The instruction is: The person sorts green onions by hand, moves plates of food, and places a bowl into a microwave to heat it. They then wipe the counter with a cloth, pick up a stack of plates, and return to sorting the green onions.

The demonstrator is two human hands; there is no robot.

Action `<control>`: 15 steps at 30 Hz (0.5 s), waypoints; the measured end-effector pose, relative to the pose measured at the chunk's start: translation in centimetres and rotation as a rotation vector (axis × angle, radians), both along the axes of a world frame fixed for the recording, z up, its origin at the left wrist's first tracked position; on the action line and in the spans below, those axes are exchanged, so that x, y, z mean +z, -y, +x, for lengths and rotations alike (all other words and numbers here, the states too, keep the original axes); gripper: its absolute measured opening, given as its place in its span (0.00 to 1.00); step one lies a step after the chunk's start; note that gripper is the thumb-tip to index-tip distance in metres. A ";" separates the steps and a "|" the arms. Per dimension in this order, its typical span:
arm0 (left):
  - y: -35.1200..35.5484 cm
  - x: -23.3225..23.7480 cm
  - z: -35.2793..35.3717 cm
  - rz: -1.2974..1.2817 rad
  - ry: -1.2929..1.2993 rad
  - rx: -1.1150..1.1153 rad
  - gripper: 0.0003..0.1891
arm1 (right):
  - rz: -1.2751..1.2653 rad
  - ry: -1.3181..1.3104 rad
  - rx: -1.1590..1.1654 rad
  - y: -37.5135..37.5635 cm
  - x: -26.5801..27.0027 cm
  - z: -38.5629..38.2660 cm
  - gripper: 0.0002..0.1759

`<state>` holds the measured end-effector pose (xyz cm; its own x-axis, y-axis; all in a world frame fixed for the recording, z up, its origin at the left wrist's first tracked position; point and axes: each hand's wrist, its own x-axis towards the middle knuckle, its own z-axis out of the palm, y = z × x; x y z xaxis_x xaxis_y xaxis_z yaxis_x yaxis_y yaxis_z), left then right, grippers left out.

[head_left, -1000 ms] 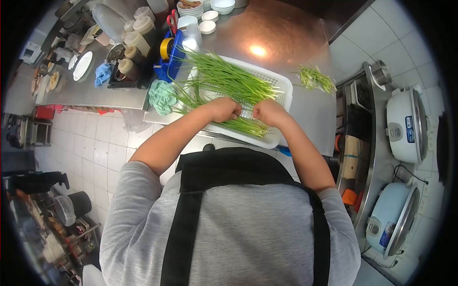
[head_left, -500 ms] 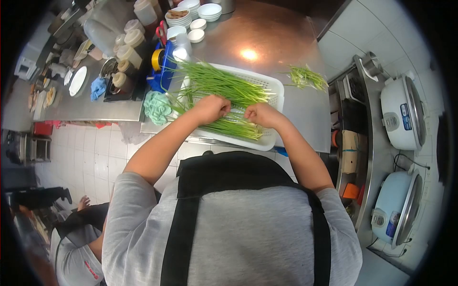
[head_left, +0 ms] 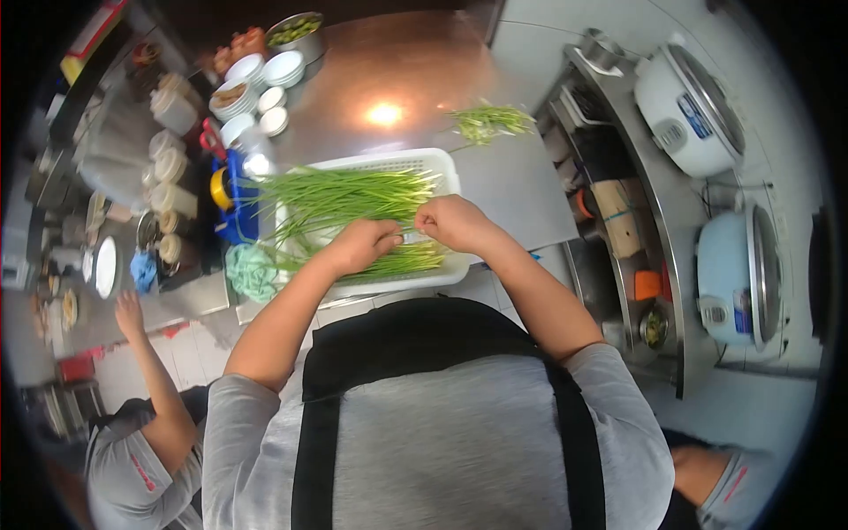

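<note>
Long green chives (head_left: 353, 190) lie in a white plastic basket (head_left: 446, 163) on the metal counter, their pale ends pointing right. Over the lower part of the bunch, my left hand (head_left: 364, 246) is closed, thumb and fingers pinched together. My right hand (head_left: 450, 223) is also closed in a pinch, just to its right, above the pale ends. A small gap separates the two hands. Whatever thin piece lies in either pinch is too small to make out. A small heap of trimmed chive pieces (head_left: 491, 122) lies on the counter beyond the basket.
Left of the basket are a green cloth (head_left: 252, 271), a blue holder (head_left: 237, 199) with yellow tape, and sauce bottles (head_left: 172, 168). Stacked white bowls (head_left: 234, 102) stand behind. Rice cookers (head_left: 738, 278) line the right shelf. Co-workers are at lower left (head_left: 146, 468) and lower right (head_left: 720, 481).
The view has turned, shifting the counter left. My hands remain close together over the chives, the left slightly lower. A co-worker's arm at left has reached forward; another person appears at lower right.
</note>
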<state>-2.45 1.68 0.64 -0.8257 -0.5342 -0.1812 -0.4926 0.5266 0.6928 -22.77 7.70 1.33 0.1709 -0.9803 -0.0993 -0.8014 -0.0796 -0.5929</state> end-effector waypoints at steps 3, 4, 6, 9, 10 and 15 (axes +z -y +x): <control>0.0 1.0 -0.6 -0.105 -0.083 -0.018 0.10 | -0.125 0.065 -0.045 -1.3 0.8 -2.0 0.06; -0.1 1.2 -0.9 -0.150 -0.112 -0.047 0.10 | -0.176 0.070 -0.045 -2.1 0.8 -2.7 0.05; -0.3 2.0 -1.7 -0.224 -0.067 -0.093 0.09 | -0.236 0.038 -0.076 -3.8 1.1 -3.4 0.05; -0.9 2.9 -3.2 -0.338 -0.075 -0.185 0.09 | -0.308 -0.014 -0.182 -6.2 1.0 -3.9 0.05; -1.1 3.0 -3.6 -0.381 -0.062 -0.205 0.09 | -0.327 -0.048 -0.210 -7.0 0.8 -4.1 0.04; -1.9 3.5 -6.3 -0.502 -0.012 -0.293 0.09 | -0.375 -0.070 -0.412 -11.0 0.5 -4.7 0.05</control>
